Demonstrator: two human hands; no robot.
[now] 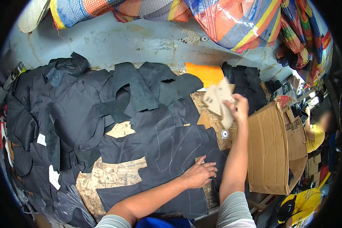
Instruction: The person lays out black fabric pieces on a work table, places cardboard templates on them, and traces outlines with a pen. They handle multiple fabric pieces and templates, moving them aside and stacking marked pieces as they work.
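My right hand (238, 108) is raised over the far right part of the worktable, pinching a few beige cardboard pattern pieces (218, 98) that are slightly blurred. My left hand (200, 173) lies on a sheet of black leather (167, 148), its fingers spread and apart. Thin pale outlines of curved shapes are drawn on this leather, just beyond and to the left of my left hand. Holes and cut-out edges in the sheet let the worn wooden board (106, 176) show through.
Heaps of black leather (72, 102) cover the left and far side. An orange sheet (205, 74) lies by the blue wall (140, 41). A cardboard box (268, 148) stands close on the right. Colourful woven sacks (235, 22) hang above. People in yellow shirts (316, 138) are farther right.
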